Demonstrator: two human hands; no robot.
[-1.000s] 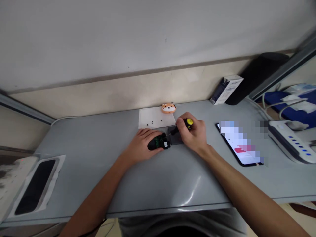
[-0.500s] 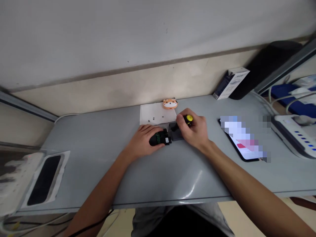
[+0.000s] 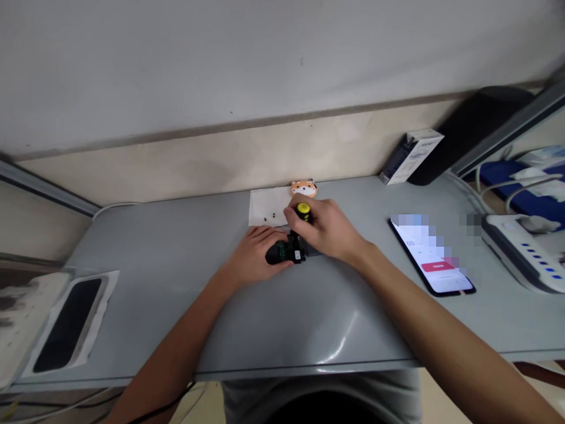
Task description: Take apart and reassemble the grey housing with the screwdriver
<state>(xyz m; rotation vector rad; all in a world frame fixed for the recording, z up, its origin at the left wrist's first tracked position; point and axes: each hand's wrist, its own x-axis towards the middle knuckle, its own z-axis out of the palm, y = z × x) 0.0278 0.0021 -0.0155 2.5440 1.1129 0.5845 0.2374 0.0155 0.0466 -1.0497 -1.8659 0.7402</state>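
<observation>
My left hand (image 3: pixel 252 258) is closed around an opened black computer mouse (image 3: pixel 277 253), steadying it on the desk. A green circuit board and a small white label show on it. My right hand (image 3: pixel 330 227) grips a screwdriver (image 3: pixel 303 209) with a black and yellow handle, held upright over the right end of the mouse. Its tip is hidden, so I cannot tell what it touches. A dark grey block (image 3: pixel 314 248) lies under my right hand, partly covered. Behind the mouse, tiny dark screws (image 3: pixel 273 215) lie on a white sheet of paper (image 3: pixel 265 202).
An orange dog-faced case (image 3: pixel 303 188) sits at the paper's back edge. To the right are a lit phone (image 3: pixel 436 265), a power strip (image 3: pixel 525 250), a carton (image 3: pixel 410 158) and a black cylinder (image 3: pixel 477 129). A dark phone-shaped panel (image 3: pixel 68 324) lies at left.
My right hand has moved left with the screwdriver, from over the grey block to over the mouse. My left hand keeps its hold on the mouse.
</observation>
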